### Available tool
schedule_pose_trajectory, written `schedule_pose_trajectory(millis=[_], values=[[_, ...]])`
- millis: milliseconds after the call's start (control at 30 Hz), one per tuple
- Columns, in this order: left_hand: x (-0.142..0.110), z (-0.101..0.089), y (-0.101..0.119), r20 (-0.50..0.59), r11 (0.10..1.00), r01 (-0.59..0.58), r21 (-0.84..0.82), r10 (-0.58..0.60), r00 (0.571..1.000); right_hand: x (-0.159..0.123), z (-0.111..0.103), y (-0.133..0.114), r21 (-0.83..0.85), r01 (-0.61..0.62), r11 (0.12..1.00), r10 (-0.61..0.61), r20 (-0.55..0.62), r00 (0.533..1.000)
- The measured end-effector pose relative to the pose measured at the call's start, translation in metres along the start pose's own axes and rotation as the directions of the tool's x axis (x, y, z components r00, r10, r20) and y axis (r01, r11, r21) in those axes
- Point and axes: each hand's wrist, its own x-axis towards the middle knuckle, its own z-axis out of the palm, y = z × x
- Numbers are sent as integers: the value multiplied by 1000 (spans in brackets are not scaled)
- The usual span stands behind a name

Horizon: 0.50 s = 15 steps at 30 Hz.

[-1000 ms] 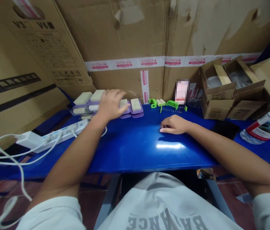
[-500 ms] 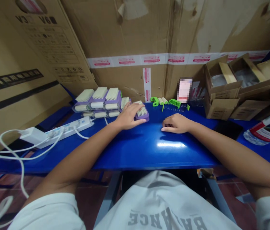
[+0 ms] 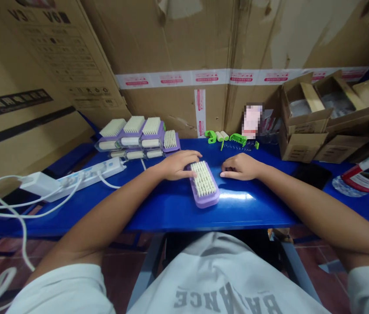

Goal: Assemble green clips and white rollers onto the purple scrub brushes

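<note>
You've got the blue table [image 3: 171, 213] with open room along its near edge at six o'clock; purple scrub brushes [image 3: 132, 135] stand grouped at eleven, green plastic parts [image 3: 227, 138] lie at one. A lone scrub brush [image 3: 204, 183] sits bristles-up at twelve, your left hand [image 3: 177, 165] curled against its edge, grip unclear, your right hand [image 3: 240, 168] relaxed, open, just beside it.

A purple scrub brush [image 3: 204, 184] lies bristles-up on the blue table [image 3: 158, 213].
</note>
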Motion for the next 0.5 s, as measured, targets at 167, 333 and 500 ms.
schedule_pose_trajectory(millis=[167,333,500], values=[[-4,-5,6,-107,995,-6,-98,-5,994,0,-1,0,0,0,1000,0,9,1000],[6,1,38,17,983,-185,-14,185,983,0,-1,-1,-4,-15,1000,15,11,1000],[14,7,50,112,969,-232,86,222,968,0,-1,-1,17,-26,1000,25,23,999]])
